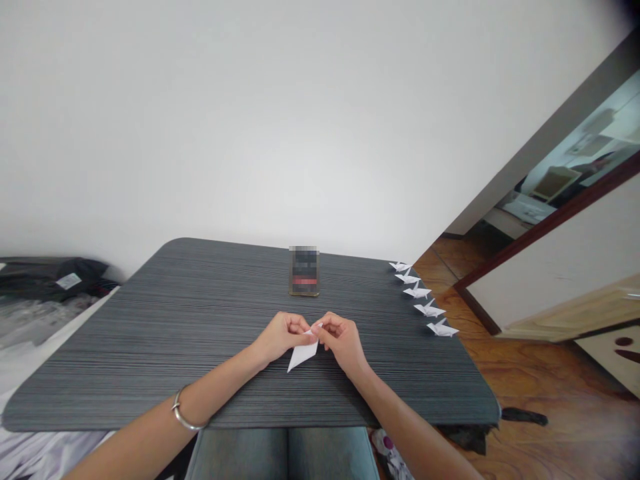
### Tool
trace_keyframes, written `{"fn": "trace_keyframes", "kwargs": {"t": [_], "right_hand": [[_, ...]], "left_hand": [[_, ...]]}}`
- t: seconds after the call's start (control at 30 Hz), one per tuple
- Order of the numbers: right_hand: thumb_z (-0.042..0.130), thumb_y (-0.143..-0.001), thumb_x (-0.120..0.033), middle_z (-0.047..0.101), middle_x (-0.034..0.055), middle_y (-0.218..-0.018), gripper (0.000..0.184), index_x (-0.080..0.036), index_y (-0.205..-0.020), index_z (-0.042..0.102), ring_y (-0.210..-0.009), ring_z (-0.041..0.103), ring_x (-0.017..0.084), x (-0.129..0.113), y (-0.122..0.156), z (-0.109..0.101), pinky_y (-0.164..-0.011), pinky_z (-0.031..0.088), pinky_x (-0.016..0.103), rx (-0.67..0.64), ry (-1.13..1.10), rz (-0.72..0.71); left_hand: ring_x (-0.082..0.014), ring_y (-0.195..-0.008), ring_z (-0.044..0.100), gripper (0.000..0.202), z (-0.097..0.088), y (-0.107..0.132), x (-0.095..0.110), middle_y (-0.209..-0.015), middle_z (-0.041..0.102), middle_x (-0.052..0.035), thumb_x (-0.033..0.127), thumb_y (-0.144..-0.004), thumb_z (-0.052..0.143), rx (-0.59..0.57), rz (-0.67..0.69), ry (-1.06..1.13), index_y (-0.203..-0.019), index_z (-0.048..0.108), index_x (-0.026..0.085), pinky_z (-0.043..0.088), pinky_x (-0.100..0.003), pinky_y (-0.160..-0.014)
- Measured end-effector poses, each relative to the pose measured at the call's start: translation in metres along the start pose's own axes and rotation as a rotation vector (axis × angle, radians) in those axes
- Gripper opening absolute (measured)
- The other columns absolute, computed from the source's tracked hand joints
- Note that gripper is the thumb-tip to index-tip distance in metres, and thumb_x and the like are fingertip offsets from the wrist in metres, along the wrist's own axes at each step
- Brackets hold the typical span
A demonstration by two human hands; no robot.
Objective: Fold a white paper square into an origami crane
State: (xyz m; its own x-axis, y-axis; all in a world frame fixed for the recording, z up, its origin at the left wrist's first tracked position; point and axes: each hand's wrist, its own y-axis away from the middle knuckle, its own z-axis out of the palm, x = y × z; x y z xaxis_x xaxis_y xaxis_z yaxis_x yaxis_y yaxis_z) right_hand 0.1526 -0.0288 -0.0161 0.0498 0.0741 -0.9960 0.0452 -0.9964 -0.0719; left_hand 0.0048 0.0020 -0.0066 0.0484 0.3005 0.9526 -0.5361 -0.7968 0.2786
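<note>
I see the left hand [281, 337] and the right hand [343, 341] both pinching the top of a folded white paper [303, 355] over the middle of the grey table [150, 347]. Bare tabletop lies open to the left. 5 paper cranes [429, 310] line the right edge. A phone [304, 271] stands just beyond the hands.

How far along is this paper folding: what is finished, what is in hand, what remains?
Done: five folded paper figures sit in a row along the right edge of the table. In hand: the left hand and right hand pinch a flat, pointed white paper piece. Left: that piece lacks the finished figures' shape, so its remaining folds.
</note>
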Motion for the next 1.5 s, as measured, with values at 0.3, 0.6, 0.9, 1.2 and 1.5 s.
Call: {"fn": "trace_keyframes", "kwargs": {"t": [0.3, 0.6, 0.9, 1.2, 1.5], "right_hand": [[0.056, -0.075, -0.025, 0.048, -0.0027, -0.055, 0.016, -0.016, -0.064, 0.063, -0.045, 0.043, 0.007, -0.0008, 0.0025, -0.0034, -0.039, 0.031, 0.018, 0.022, 0.005, -0.063], [0.048, -0.079, -0.035, 0.055, 0.0006, -0.057, 0.027, -0.014, -0.072, 0.064, -0.046, 0.047, 0.008, -0.0019, -0.0004, -0.003, -0.036, 0.033, 0.017, 0.035, -0.084, 0.004], [0.058, -0.072, -0.03, 0.05, -0.0038, -0.044, 0.021, -0.014, -0.059, 0.057, -0.037, 0.04, 0.005, 0.0012, 0.0008, -0.0028, -0.036, 0.031, 0.016, 0.069, 0.009, 0.044], [0.055, -0.073, -0.033, 0.049, -0.0043, -0.043, 0.023, -0.015, -0.058, 0.053, -0.034, 0.039, 0.005, -0.0029, 0.0006, -0.0006, -0.034, 0.03, 0.017, 0.107, 0.0, 0.058], [0.056, -0.072, -0.034, 0.046, -0.0055, -0.042, 0.022, -0.015, -0.061, 0.054, -0.035, 0.037, 0.005, -0.0028, 0.0007, -0.0016, -0.035, 0.03, 0.017, 0.062, 0.067, 0.053]], "left_hand": [[-0.0055, -0.041, 0.046, 0.025, 0.0022, 0.0011, 0.0039, -0.049, 0.06, 0.001, 0.029, -0.052, 0.073, -0.017, -0.024, 0.017, -0.059, 0.059, 0.009, 0.029, -0.017, -0.043], [-0.0036, -0.037, 0.039, 0.033, 0.0019, 0.0009, 0.003, -0.045, 0.054, 0.003, 0.039, -0.056, 0.07, 0.039, -0.018, 0.082, -0.057, 0.053, 0.01, 0.022, -0.016, -0.038], [-0.0034, -0.038, 0.039, 0.031, 0.0037, 0.0023, 0.0062, -0.045, 0.054, 0.0031, 0.036, -0.056, 0.07, 0.01, 0.022, 0.057, -0.055, 0.052, 0.011, 0.023, -0.016, -0.039], [-0.0043, -0.039, 0.037, 0.03, 0.0026, 0.0004, 0.0025, -0.046, 0.052, 0.0038, 0.039, -0.061, 0.065, 0.02, 0.067, -0.003, -0.059, 0.054, 0.011, 0.022, -0.017, -0.04], [-0.0051, -0.04, 0.034, 0.034, 0.0022, 0.0006, 0.0013, -0.043, 0.046, 0.0046, 0.042, -0.07, 0.055, 0.1, 0.196, -0.2, -0.057, 0.052, 0.011, 0.022, -0.017, -0.04]]}}
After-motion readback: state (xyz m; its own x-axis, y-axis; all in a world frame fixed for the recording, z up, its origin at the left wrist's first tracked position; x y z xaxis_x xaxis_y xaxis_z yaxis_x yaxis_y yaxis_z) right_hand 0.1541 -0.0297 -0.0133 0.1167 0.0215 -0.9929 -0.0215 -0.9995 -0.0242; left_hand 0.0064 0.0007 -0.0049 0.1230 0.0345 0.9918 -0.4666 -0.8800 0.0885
